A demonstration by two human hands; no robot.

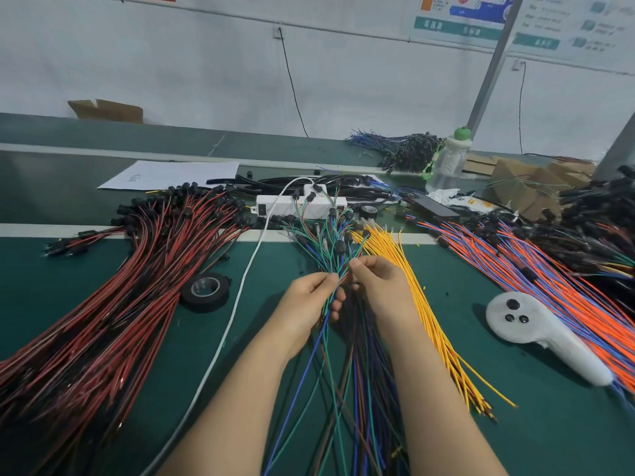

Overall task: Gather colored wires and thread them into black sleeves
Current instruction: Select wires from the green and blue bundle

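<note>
White wall [206,63] w/ posters [464,15]; green bench [549,424]; grey post [491,67].

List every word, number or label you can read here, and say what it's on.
Nothing is clear enough to quote.
Wall posters: headings and charts, too blurred to read.
White paper sheet: faint writing, too small to read.
Wrapper: print unreadable.

Bare left grip [305,304], right grip [381,286], forearms [240,393]
</note>
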